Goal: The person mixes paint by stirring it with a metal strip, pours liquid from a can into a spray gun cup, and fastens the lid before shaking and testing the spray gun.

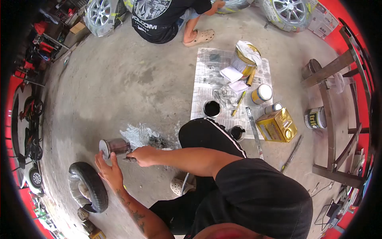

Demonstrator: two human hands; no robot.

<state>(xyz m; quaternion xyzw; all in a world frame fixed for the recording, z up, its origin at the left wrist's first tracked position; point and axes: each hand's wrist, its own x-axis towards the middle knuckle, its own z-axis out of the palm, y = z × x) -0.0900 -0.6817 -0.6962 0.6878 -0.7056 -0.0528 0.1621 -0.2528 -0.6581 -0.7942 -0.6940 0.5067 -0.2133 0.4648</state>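
My right hand (145,155) is wrapped round the dark handle of a spray gun, held low over the concrete floor. The gun's metal paint cup (117,145) is tilted, its round lid end pointing left. At that lid end is my left hand (109,170), its thumb and fingers spread apart and reaching up to the cup's near edge; whether they press on it I cannot tell. Beyond the gun, a silvery paint-spattered patch (141,134) marks the floor. Just left of my left forearm lies a tyre (95,191) with wrapping inside.
Newspaper (203,75) on my right bears an open can of black paint (212,108), a large can (244,63), rags and smaller tins. A gold rectangular tin (278,126) stands beside it. Ahead, a person (159,20) sits by masked wheels (288,12). A metal frame (330,119) stands right.
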